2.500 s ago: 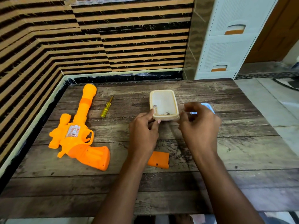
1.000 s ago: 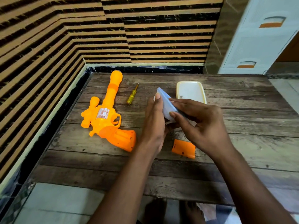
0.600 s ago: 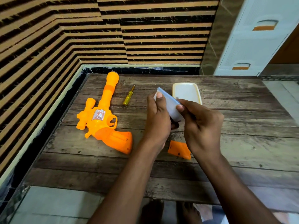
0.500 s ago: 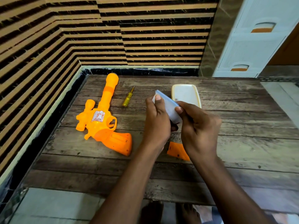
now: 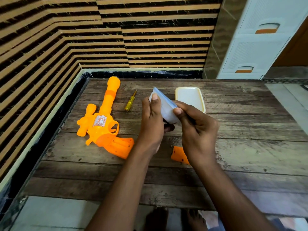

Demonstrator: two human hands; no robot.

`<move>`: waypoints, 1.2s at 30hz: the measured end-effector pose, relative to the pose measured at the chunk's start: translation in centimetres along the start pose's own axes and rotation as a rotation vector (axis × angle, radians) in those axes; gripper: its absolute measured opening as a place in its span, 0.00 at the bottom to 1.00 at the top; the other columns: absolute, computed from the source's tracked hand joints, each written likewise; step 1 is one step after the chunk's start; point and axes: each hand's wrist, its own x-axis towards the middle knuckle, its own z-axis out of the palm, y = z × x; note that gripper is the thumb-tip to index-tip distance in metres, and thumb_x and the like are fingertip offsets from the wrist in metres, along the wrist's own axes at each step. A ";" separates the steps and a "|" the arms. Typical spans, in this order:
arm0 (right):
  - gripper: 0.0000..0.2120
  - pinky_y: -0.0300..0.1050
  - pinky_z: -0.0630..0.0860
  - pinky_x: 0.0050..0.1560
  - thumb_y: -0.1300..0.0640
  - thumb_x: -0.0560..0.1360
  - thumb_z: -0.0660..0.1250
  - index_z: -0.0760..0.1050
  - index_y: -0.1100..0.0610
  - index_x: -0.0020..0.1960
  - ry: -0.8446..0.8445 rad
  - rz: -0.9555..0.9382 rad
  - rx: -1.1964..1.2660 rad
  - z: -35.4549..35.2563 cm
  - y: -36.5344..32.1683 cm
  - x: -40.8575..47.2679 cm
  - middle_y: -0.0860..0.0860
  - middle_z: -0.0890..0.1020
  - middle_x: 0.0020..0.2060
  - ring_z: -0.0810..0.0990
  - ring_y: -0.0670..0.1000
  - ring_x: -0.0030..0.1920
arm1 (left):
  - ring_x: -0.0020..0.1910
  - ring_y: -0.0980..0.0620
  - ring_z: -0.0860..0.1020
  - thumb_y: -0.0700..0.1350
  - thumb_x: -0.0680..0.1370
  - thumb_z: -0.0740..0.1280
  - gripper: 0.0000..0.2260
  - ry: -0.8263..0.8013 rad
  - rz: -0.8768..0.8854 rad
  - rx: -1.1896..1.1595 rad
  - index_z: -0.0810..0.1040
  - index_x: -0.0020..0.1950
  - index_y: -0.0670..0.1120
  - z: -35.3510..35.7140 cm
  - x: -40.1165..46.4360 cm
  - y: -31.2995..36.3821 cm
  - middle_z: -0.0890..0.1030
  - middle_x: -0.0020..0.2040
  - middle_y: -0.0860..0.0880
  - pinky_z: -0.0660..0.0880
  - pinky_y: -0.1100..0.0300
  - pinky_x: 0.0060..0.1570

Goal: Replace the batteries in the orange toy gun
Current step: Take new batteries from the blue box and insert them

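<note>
The battery cover point(image 5: 179, 155) is lying loose on the worktop point(image 5: 250, 155). Both hands are pinching a small blue-edged container point(image 5: 164, 105), left hand point(image 5: 152, 124) steadying, right hand point(image 5: 196, 129) seemingly prying. The orange toy gun point(image 5: 104, 124) is waiting left, grip compartment open.

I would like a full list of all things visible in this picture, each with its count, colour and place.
toy gun: 1, orange, lying flat on the left part of the table, barrel toward the wall
screwdriver: 1, yellow handle, on the table just right of the gun barrel
battery cover: 1, orange, on the table, partly hidden under the right wrist
container: 1, cream, on the table behind the hands
lid: 1, pale blue-white, held tilted above the table by both hands
table: 1, dark wood planks
drawer cabinet: 1, white with orange handles, far right
left hand: 1, holds the lid
right hand: 1, pinches the lid
</note>
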 end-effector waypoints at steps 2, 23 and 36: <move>0.10 0.42 0.82 0.57 0.65 0.78 0.72 0.86 0.57 0.58 -0.084 -0.107 -0.095 -0.4 0.4 0.4 0.48 0.88 0.53 0.87 0.44 0.55 | 0.42 0.46 0.80 0.57 0.87 0.52 0.19 0.047 -0.051 -0.092 0.70 0.68 0.46 -0.2 0.1 0.1 0.81 0.50 0.40 0.72 0.52 0.37; 0.21 0.38 0.82 0.56 0.81 0.73 0.64 0.83 0.68 0.60 -0.124 -0.357 -0.310 -3.3 1.4 2.5 0.56 0.87 0.53 0.87 0.49 0.54 | 0.31 0.50 0.75 0.58 0.85 0.57 0.24 -0.073 -0.299 -0.112 0.73 0.71 0.40 -2.6 0.5 0.6 0.78 0.45 0.40 0.63 0.64 0.22; 0.10 0.47 0.81 0.49 0.71 0.77 0.69 0.85 0.66 0.56 0.306 -0.315 -0.730 -9.8 5.2 4.5 0.61 0.89 0.49 0.89 0.58 0.46 | 0.26 0.50 0.72 0.50 0.85 0.52 0.21 -0.164 -0.456 -0.285 0.80 0.54 0.39 -0.3 0.1 0.3 0.78 0.42 0.39 0.60 0.66 0.20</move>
